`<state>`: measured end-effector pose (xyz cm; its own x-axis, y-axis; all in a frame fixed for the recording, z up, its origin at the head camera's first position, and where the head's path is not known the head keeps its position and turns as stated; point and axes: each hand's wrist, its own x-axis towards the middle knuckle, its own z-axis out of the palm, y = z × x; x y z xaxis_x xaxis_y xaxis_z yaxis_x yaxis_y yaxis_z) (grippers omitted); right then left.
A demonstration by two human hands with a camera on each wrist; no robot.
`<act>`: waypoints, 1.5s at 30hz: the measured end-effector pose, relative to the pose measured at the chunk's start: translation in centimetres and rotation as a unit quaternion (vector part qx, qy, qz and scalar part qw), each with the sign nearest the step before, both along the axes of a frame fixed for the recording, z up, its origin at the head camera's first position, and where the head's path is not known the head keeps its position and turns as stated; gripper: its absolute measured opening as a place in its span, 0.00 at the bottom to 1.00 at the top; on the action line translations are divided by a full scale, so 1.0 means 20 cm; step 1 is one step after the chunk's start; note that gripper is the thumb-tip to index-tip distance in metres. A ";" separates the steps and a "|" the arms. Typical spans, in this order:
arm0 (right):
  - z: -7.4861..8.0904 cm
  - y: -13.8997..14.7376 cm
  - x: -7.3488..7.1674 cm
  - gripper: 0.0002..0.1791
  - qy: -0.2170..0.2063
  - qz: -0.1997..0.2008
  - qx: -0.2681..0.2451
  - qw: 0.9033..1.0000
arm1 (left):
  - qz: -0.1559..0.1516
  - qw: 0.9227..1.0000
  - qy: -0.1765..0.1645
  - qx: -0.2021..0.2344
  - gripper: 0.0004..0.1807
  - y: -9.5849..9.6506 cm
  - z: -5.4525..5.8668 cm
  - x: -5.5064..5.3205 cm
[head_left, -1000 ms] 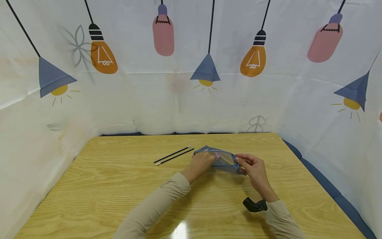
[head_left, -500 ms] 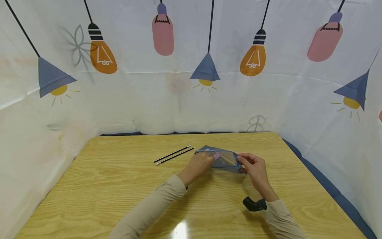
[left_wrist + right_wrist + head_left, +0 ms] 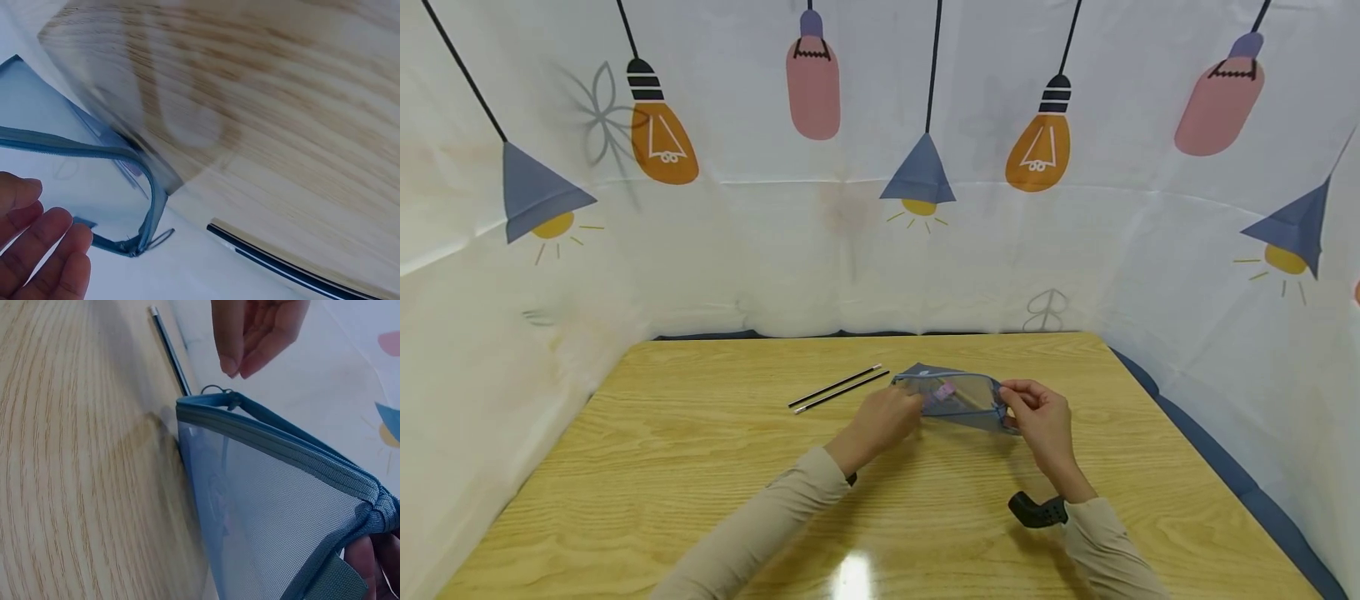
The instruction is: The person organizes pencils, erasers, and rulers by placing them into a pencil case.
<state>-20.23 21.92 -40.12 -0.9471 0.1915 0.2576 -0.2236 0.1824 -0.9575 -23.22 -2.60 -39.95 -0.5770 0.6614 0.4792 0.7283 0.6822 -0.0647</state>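
Note:
A blue mesh zip pouch lies toward the back of the table, its zipped mouth spread apart. My right hand pinches the pouch's right end between thumb and fingers. At the other end is my left hand, its fingers loosely bent and nothing visible in them. In the right wrist view the left fingertips hang just above the zipper's pull ring. Something small and pink shows inside the pouch. Two black pencils lie side by side left of the pouch.
The wooden table has a light grain and a glare spot near its front. A white fabric backdrop printed with lamps surrounds it at the back and sides. A black wrist device juts from the right wrist.
My left hand has drawn out of the pouch's mouth, moving left and toward the front. My right hand keeps its pinch on the pouch, and the pencils have stayed put.

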 end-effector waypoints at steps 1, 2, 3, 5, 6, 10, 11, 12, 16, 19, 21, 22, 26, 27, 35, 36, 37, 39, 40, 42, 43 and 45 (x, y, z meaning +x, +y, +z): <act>0.01 -0.01 0.01 0.13 0.001 0.001 0.003 1.000 | 0.000 1.000 -0.002 0.000 0.12 -0.01 0.00 0.00; 0.03 -0.01 0.02 0.12 0.002 0.002 0.005 1.000 | 0.002 1.000 -0.003 0.000 0.12 -0.02 0.01 0.01; 0.05 -0.02 0.03 0.12 0.003 0.002 0.010 1.000 | 0.004 1.000 -0.005 -0.002 0.13 -0.02 0.01 0.01; 0.09 -0.04 0.05 0.12 0.003 -0.001 0.023 1.000 | 0.008 1.000 0.005 -0.007 0.12 -0.04 0.01 0.01; 0.11 -0.05 0.06 0.12 0.002 -0.003 0.030 1.000 | 0.010 1.000 0.011 -0.010 0.11 -0.05 0.01 0.01; 0.12 -0.07 0.07 0.11 0.005 -0.010 0.048 0.999 | 0.010 0.999 0.033 -0.008 0.10 -0.08 0.02 0.00; 0.11 -0.06 0.06 0.11 0.006 -0.011 0.048 0.999 | 0.006 0.999 0.034 -0.004 0.10 -0.09 0.02 0.00; 0.10 -0.05 0.05 0.11 0.008 -0.012 0.048 0.999 | 0.005 0.999 0.035 0.000 0.10 -0.09 0.02 0.00; 0.04 -0.02 -0.01 0.12 0.011 -0.015 0.047 0.999 | 0.006 0.999 0.035 0.011 0.07 -0.12 0.03 0.00; 0.01 0.00 -0.04 0.13 0.011 -0.020 0.049 0.999 | 0.021 0.999 0.040 0.013 0.07 -0.14 0.03 -0.01; 0.00 0.00 -0.04 0.14 0.013 -0.022 0.053 0.998 | 0.030 0.998 0.044 0.013 0.07 -0.16 0.03 -0.01; 0.00 0.00 -0.04 0.14 0.014 -0.025 0.054 0.998 | 0.034 0.998 0.044 0.012 0.07 -0.16 0.03 -0.01; 0.00 0.00 -0.04 0.14 0.006 -0.026 0.054 0.998 | 0.063 0.997 0.034 -0.010 0.07 -0.18 0.03 -0.01; 0.00 0.00 -0.04 0.14 0.002 -0.024 0.054 0.998 | 0.073 0.997 0.034 -0.016 0.08 -0.18 0.03 -0.01; 0.00 0.02 -0.05 0.15 -0.026 -0.014 0.057 0.998 | 0.127 0.991 0.037 -0.035 0.13 -0.22 0.02 -0.02; 0.01 0.02 -0.05 0.15 -0.028 -0.013 0.058 0.998 | 0.131 0.990 0.030 -0.034 0.13 -0.22 0.02 -0.02; 0.01 0.02 -0.05 0.15 -0.030 -0.012 0.057 0.998 | 0.135 0.990 0.021 -0.033 0.13 -0.23 0.02 -0.02; 0.01 0.02 -0.06 0.14 -0.035 -0.012 0.055 0.998 | 0.144 0.989 0.000 -0.031 0.13 -0.24 0.02 -0.02; 0.01 0.03 -0.06 0.14 -0.038 -0.013 0.053 0.998 | 0.149 0.988 -0.010 -0.029 0.13 -0.24 0.02 -0.02; 0.01 0.03 -0.06 0.14 -0.045 -0.014 0.047 0.998 | 0.157 0.987 -0.026 -0.026 0.13 -0.25 0.02 -0.03; 0.01 0.03 -0.06 0.14 -0.047 -0.014 0.044 0.998 | 0.163 0.986 -0.032 -0.024 0.13 -0.26 0.01 -0.04; 0.02 0.03 -0.06 0.14 -0.052 -0.014 0.040 0.998 | 0.171 0.985 -0.033 -0.020 0.12 -0.26 0.01 -0.05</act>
<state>-21.48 22.50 -39.76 -0.9642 0.2003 0.1737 -0.1177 0.2633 -0.9575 -24.14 -7.89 -39.77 -0.7977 0.4411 0.4112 0.4603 0.8859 -0.0574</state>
